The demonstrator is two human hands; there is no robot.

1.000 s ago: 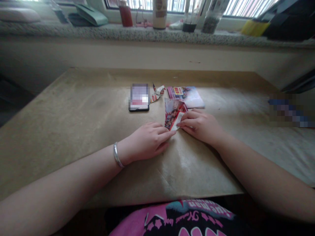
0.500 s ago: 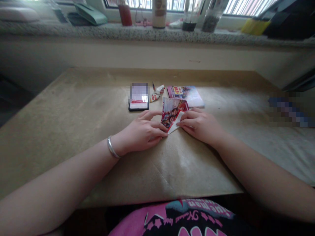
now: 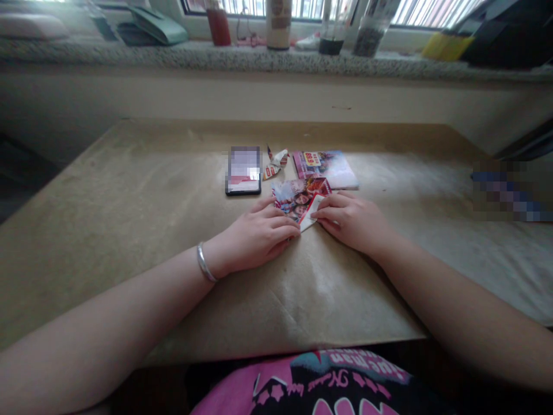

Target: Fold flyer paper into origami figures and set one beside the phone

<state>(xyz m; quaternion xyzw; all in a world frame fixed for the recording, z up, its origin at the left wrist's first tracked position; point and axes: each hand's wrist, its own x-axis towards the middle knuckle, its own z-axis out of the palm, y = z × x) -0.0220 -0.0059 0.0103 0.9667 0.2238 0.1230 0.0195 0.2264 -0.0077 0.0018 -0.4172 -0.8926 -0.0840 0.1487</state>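
Between both hands lies a sheet of colourful printed paper (image 3: 298, 193), its lower right edge folded over and showing a white underside with a red border. My left hand (image 3: 263, 233) rests flat on the paper's lower left part, fingers stretched out and covering that corner. The fingertips of my right hand (image 3: 352, 222) are pinched together on the white folded flap. Just behind the sheet is a small folded paper piece (image 3: 275, 167). A booklet or stack of printed sheets (image 3: 330, 170) with a yellow label sits beyond my right hand.
A phone (image 3: 243, 170) lies left of the folded piece on the tan-covered table (image 3: 129, 230). At the right edge is a blurred blue item (image 3: 510, 196). Bottles, a red container (image 3: 219, 26) and a yellow object (image 3: 447, 46) line the stone windowsill (image 3: 242, 60).
The paper's left side has spread out to the left and lies flatter. My left hand's fingers have come down closer together on it. My right hand has barely moved.
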